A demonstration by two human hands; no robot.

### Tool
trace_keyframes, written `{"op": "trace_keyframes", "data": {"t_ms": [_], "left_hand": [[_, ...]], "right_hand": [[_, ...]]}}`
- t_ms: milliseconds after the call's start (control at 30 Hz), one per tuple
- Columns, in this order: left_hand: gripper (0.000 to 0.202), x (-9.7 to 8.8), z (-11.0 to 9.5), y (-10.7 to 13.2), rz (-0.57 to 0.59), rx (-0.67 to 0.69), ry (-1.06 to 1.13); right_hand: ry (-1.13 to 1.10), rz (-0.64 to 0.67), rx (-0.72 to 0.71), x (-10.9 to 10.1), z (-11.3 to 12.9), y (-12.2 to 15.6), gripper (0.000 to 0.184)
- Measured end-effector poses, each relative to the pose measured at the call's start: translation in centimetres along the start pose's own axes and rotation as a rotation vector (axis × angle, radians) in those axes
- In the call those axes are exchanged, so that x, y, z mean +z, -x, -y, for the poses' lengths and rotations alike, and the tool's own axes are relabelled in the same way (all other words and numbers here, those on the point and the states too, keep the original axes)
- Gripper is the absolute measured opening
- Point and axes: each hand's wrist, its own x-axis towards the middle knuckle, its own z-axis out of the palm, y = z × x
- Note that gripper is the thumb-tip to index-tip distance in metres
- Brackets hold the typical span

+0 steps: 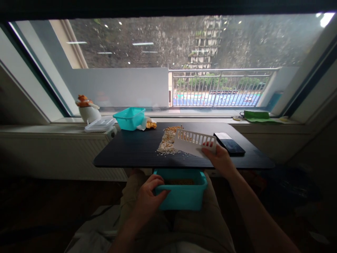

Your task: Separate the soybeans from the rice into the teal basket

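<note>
Slotted scraper [190, 146]: presumably light, stiff; hold one end. Person's right fingers [208, 153] clamp it; left fingers [156, 180] clamp the bin [182, 197].

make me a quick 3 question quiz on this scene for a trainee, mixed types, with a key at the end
1. Multiple choice: what does the right grip hold?
A) a spoon
B) a white slotted sheet
C) a brush

2. True or false: the left grip is on the rim of the lower teal bin.

3. Fill in the blank: on the dark table, as the wearer sees it, the dark flat device lies to the ____ of the grain pile.

Key: 1. B; 2. True; 3. right
</note>
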Motion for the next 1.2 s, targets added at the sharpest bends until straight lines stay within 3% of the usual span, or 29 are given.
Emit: {"op": "trace_keyframes", "data": {"t_ms": [167, 367, 533, 667, 967, 1200], "left_hand": [[0.006, -0.5, 0.3, 0.1, -0.025, -0.011, -0.027], [0.007, -0.8, 0.5, 0.3, -0.045, -0.006, -0.052], [0.009, -1.0, 0.5, 0.4, -0.062, 0.008, -0.080], [0.008, -1.6, 1.1, 0.3, -0.074, 0.016, -0.125], [0.005, -3.8, 2.8, 0.6, -0.122, -0.019, -0.231], [0.007, -5.0, 2.8, 0.7, -0.128, -0.038, -0.252]], "right_hand": [[0.007, 0.020, -0.016, 1.8, -0.2, -0.4, 0.025], [0.003, -0.007, 0.014, 1.0, 0.1, 0.0, 0.032], [-0.011, -0.125, 0.038, 0.7, -0.1, 2.4, 0.036], [-0.027, -0.152, 0.057, 2.4, -0.5, 4.5, 0.035], [-0.010, 0.057, -0.034, 6.4, 1.3, 3.4, 0.015], [-0.054, 0.223, -0.064, 8.1, 0.7, 3.4, 0.012]]}}
